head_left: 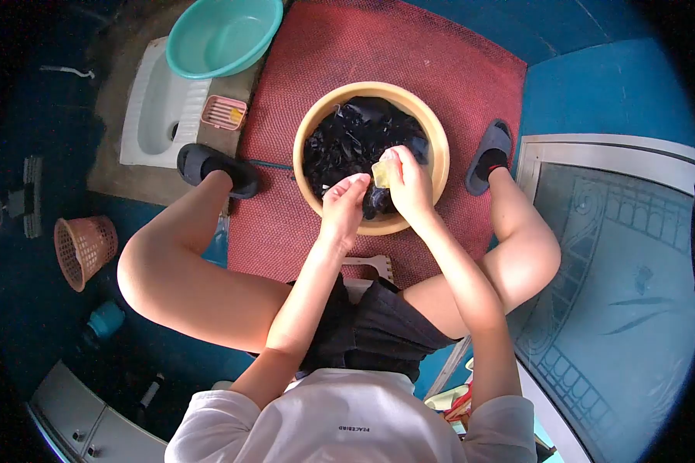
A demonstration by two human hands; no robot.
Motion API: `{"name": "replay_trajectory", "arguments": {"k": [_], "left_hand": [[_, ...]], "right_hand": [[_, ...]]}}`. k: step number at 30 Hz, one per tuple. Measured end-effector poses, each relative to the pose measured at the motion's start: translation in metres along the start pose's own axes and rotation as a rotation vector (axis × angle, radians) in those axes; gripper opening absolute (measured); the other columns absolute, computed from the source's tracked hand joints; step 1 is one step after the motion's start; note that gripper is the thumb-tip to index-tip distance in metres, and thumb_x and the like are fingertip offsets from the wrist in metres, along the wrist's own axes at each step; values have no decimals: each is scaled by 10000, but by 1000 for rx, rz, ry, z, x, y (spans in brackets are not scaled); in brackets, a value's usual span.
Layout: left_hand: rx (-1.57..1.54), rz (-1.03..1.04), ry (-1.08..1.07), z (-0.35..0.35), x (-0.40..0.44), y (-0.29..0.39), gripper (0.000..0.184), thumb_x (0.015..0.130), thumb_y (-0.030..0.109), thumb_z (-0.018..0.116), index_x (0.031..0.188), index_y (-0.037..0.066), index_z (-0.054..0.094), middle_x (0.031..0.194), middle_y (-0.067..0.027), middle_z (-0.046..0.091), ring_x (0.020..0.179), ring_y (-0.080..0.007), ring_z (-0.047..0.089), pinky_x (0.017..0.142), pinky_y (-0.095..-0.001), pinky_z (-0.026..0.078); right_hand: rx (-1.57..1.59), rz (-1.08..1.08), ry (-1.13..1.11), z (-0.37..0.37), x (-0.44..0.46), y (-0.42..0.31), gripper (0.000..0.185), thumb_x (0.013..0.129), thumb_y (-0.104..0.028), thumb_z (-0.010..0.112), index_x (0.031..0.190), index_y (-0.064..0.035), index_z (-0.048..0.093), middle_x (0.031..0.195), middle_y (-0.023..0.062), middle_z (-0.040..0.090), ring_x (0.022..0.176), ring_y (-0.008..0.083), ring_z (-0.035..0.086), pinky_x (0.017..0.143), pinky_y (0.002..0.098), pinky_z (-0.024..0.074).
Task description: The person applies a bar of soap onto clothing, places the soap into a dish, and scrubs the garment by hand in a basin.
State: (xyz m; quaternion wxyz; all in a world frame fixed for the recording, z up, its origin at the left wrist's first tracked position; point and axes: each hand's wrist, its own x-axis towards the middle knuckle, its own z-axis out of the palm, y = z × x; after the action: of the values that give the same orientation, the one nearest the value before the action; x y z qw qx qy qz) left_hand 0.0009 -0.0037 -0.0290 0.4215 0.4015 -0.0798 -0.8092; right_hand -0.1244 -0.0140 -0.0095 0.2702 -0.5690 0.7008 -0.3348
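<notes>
A round yellow basin [439, 147] holds water and a heap of wet black clothes [347, 139]. Over its near side my right hand [411, 189] grips a pale yellow bar of soap [381, 174]. Close beside it on the left, my left hand [343, 207] has its fingers closed, apparently pinching a piece of dark cloth [375, 201] that hangs between the hands. The exact grip on the cloth is partly hidden by the fingers.
The basin stands on a red mat [309, 46] between my slippered feet. To the left are a squat toilet [143, 116], a green basin [179, 46], a pink soap dish [216, 122] and a pink basket [93, 243]. A glass-panelled door [610, 270] is at the right.
</notes>
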Motion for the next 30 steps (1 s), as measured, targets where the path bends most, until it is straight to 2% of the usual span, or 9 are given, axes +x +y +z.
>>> {"name": "replay_trajectory", "arguments": {"k": [8, 10, 14, 19, 21, 23, 24, 27, 30], "left_hand": [[-114, -13, 50, 9, -5, 3, 106, 855, 119, 480, 847, 22, 522, 811, -36, 572, 844, -122, 540, 790, -230, 412], [-109, 17, 20, 5, -2, -1, 154, 862, 122, 477, 933, -6, 527, 879, -75, 582, 851, -132, 551, 814, -230, 416], [-88, 27, 48, 0, 1, -1, 162, 860, 113, 474, 945, -11, 536, 879, -73, 585, 849, -131, 550, 813, -233, 417], [-196, 107, 118, -1, 8, 11, 171, 841, 106, 501, 938, -27, 547, 899, -67, 589, 851, -129, 551, 820, -234, 417], [-206, 109, 137, -4, 16, 8, 65, 791, 82, 580, 742, 72, 538, 731, 23, 540, 714, -67, 500, 689, -204, 394], [-204, 113, 147, -14, 26, 0, 216, 760, 68, 622, 623, 136, 470, 624, 77, 462, 627, -31, 433, 607, -192, 348], [-250, 106, 182, -14, 29, 0, 287, 745, 63, 640, 579, 161, 428, 587, 95, 420, 596, -19, 398, 578, -190, 323], [-344, 41, 279, -29, 37, -13, 159, 773, 100, 597, 636, 114, 518, 648, 49, 503, 635, -52, 450, 609, -202, 359], [-400, 63, 328, -33, 41, -12, 66, 775, 88, 565, 715, 69, 587, 735, 10, 573, 687, -72, 487, 639, -212, 383]], "right_hand": [[-11, -30, 86, -5, 4, -3, 164, 886, -211, 412, 881, -71, 498, 725, 124, 610, 671, 315, 598, 555, 400, 459], [-1, -16, 95, -8, 5, 0, 169, 887, -211, 413, 887, -68, 503, 733, 125, 610, 685, 308, 601, 567, 388, 460], [33, 1, 95, -22, 6, -13, 180, 891, -208, 417, 902, -55, 512, 763, 127, 609, 724, 286, 605, 609, 353, 460], [174, 5, 103, -38, 23, -32, 209, 910, -185, 388, 875, -11, 499, 760, 81, 560, 716, 162, 556, 667, 279, 435], [329, 80, 36, -32, 40, -31, 213, 914, -223, 386, 889, -53, 513, 751, 21, 534, 668, 89, 498, 588, 224, 398], [494, 249, -103, -24, 58, -45, 185, 904, -265, 413, 922, -114, 517, 736, -20, 510, 603, 20, 432, 455, 157, 314], [493, 229, -133, -11, 70, -53, 185, 904, -265, 413, 922, -114, 517, 736, -20, 510, 603, 20, 432, 455, 157, 314], [490, 220, -335, 42, 99, -74, 139, 876, -228, 475, 962, -125, 509, 745, -19, 498, 552, 18, 400, 437, 150, 300], [426, -12, -471, 129, 130, -72, 182, 848, -159, 518, 1018, -117, 467, 724, -3, 496, 524, 43, 409, 427, 161, 327]]}}
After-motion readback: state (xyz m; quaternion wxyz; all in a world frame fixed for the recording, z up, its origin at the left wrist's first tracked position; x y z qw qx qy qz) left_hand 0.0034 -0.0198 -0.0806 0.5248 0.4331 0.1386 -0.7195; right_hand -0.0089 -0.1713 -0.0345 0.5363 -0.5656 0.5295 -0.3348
